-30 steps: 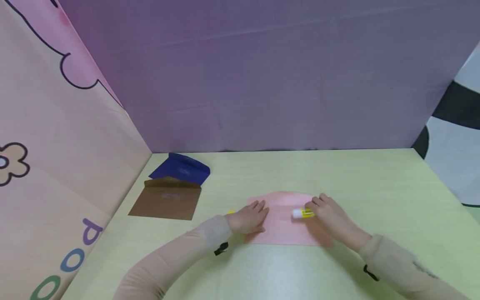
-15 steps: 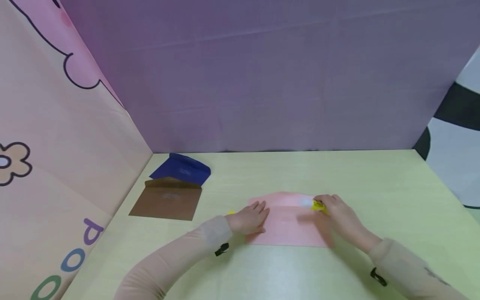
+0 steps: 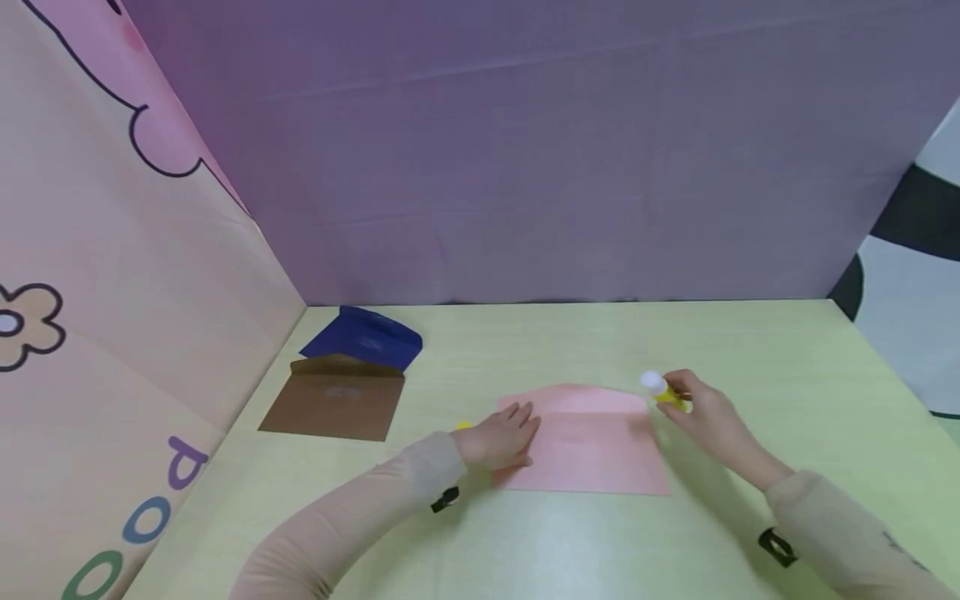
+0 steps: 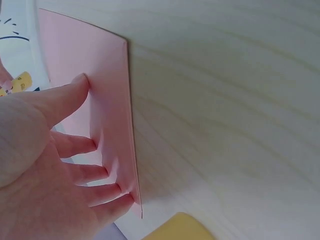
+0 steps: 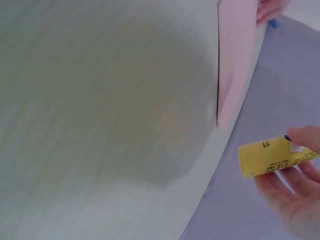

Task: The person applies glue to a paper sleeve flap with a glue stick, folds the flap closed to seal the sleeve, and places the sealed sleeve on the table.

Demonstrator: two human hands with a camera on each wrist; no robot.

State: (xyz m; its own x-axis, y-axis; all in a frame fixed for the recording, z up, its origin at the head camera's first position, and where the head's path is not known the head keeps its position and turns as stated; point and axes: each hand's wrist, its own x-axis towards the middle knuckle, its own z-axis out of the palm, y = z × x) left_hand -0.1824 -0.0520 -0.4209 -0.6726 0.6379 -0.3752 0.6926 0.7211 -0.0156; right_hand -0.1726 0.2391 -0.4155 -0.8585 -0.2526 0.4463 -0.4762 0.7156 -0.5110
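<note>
A pink paper envelope (image 3: 592, 454) lies on the table with its flap opened away from me. My left hand (image 3: 495, 437) rests on the envelope's left part, fingers spread; in the left wrist view its fingertips (image 4: 86, 173) press the paper near the edge. Off the envelope's far right corner, my right hand (image 3: 711, 423) holds a yellow glue stick (image 5: 267, 156) between thumb and fingers, raised above the table. The white end (image 3: 652, 382) of the stick points up and to the left. A yellow object (image 4: 181, 229), mostly hidden by the left hand in the head view, sits beside the envelope.
To the left lie a brown envelope (image 3: 330, 404) and a dark blue envelope (image 3: 363, 335), flaps raised, the brown one overlapping the blue. Whitish patches show on both. A purple cloth wall (image 3: 525, 167) borders the table's (image 3: 525, 342) back, and a printed panel (image 3: 172, 317) the left side.
My right hand has drawn the glue stick rightward along the pink flap, then lifted it off past the right corner, tilting its white end up. The left hand has stayed put.
</note>
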